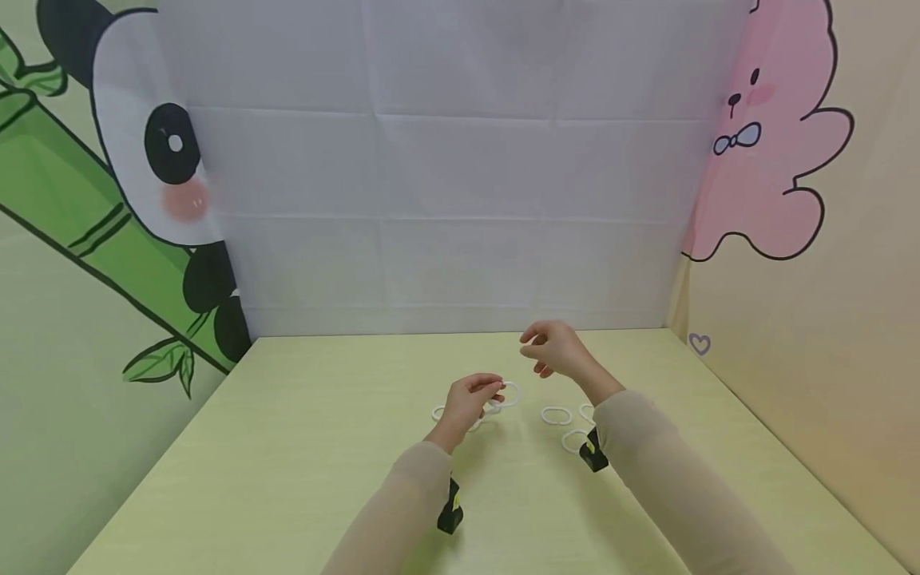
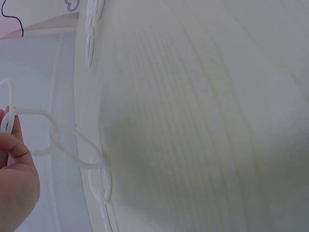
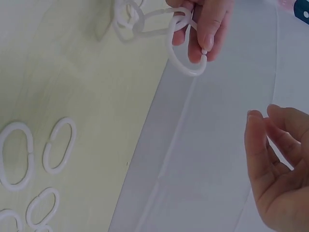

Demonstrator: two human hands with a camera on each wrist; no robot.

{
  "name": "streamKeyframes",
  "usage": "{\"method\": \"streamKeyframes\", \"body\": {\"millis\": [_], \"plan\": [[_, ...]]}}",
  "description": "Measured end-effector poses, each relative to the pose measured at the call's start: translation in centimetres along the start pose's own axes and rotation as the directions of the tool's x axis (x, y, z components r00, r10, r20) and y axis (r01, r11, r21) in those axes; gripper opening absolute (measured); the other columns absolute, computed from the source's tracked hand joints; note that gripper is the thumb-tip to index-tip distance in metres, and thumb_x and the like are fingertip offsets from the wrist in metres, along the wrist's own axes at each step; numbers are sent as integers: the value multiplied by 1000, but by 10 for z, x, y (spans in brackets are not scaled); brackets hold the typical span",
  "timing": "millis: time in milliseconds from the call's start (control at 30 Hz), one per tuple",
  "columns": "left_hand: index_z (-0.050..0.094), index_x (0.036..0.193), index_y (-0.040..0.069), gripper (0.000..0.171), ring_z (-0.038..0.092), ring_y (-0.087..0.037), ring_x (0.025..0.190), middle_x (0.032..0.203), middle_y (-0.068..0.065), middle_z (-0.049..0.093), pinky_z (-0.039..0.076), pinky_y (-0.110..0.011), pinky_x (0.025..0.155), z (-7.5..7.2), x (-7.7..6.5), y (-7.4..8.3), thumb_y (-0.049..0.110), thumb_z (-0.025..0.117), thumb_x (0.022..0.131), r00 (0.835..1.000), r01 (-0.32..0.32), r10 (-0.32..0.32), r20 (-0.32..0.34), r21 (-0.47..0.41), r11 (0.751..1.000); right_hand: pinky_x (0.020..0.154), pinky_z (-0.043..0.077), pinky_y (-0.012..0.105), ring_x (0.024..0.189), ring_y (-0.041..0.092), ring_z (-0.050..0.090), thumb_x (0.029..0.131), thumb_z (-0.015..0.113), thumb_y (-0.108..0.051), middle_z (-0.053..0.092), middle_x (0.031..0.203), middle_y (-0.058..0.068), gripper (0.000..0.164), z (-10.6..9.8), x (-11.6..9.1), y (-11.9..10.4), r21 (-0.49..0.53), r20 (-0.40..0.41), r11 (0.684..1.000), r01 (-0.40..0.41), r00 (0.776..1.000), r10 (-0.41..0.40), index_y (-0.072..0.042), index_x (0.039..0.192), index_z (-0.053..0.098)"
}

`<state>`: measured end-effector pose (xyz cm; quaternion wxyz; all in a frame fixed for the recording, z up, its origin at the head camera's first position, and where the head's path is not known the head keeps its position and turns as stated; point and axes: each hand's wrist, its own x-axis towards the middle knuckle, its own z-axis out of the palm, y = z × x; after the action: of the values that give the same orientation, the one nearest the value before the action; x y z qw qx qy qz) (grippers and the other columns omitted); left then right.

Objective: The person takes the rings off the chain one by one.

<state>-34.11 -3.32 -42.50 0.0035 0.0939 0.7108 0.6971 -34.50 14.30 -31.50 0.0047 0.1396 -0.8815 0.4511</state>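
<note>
My left hand [image 1: 467, 406] pinches a white plastic chain link [image 3: 194, 73] between thumb and fingers, above the table. In the right wrist view this oval link has a small split beside the thumb tip. More white links [image 2: 44, 114] hang joined from it, and the chain's lower end reaches the tabletop in the left wrist view. Up to the right and farther back, my right hand [image 1: 555, 349] is raised in the air. Its fingers bend loosely and hold nothing, with a gap between thumb and forefinger.
Several loose white links [image 3: 73, 135] lie on the pale wood-grain table [image 1: 287, 447], right of the chain. A white cloth [image 1: 460, 200] hangs behind the table's far edge. Walls with painted animals stand on both sides. Black wrist cameras [image 1: 450, 513] hang under both sleeves.
</note>
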Motion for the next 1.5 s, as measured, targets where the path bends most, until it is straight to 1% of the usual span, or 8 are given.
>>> {"method": "streamKeyframes", "body": {"millis": [233,467,733,1033,1133,1267,1367,1500], "plan": [[64,108,1,26,64,-13,79,100,-9,67,33,-15,45,-1,1,-1,19,61,91,1000,-12,12,-4,16,1000,50,53,32,56,24,60,86,63,-6,62,82,12,18,16,-1,3,-10,34,1000,-1,999,1,2,102,61],[65,105,1,26,64,-12,77,97,-8,68,34,-16,45,-3,-1,-2,22,61,90,995,-98,97,26,4,995,49,53,32,57,24,60,86,64,-5,62,83,12,17,29,-2,11,4,71,1000,9,997,-9,1,101,62],[63,109,1,24,64,-11,78,105,-15,65,33,-16,45,-2,4,-4,17,59,91,999,-32,32,13,-1,999,50,53,31,61,32,62,85,64,-5,63,84,13,17,39,-4,20,14,91,1000,-9,996,8,1,101,63],[60,109,-7,23,64,-16,80,107,-22,62,34,-16,48,-2,-20,29,7,55,93,999,-32,32,34,-3,999,49,53,32,56,25,60,85,65,-4,61,77,9,16,45,-7,27,49,93,998,-33,995,29,2,99,63],[59,110,-8,24,64,-16,80,107,-21,63,33,-16,47,-3,-17,27,7,55,93,999,-29,29,37,-4,1000,50,53,31,54,23,59,85,65,-3,63,80,14,16,46,-7,29,63,90,997,-46,995,40,3,99,63],[59,111,-9,26,64,-15,79,105,-18,64,32,-16,45,-4,-8,13,9,57,92,999,-39,40,31,-19,999,51,54,31,53,19,58,85,64,-3,62,84,19,14,47,-8,32,87,89,994,-66,994,58,4,96,63],[59,111,-7,28,64,-14,79,103,-14,66,31,-16,44,-4,-2,3,12,59,91,999,-41,42,16,-17,999,52,54,31,54,19,59,86,63,-2,61,81,16,12,47,-8,33,113,86,991,-76,994,66,6,94,63],[60,111,-6,30,64,-12,79,101,-9,67,31,-16,44,-4,0,-1,16,60,91,999,-41,41,4,5,999,54,55,31,56,18,59,87,62,-2,59,76,11,10,47,-9,34,143,77,986,-83,994,73,7,92,63]]}}
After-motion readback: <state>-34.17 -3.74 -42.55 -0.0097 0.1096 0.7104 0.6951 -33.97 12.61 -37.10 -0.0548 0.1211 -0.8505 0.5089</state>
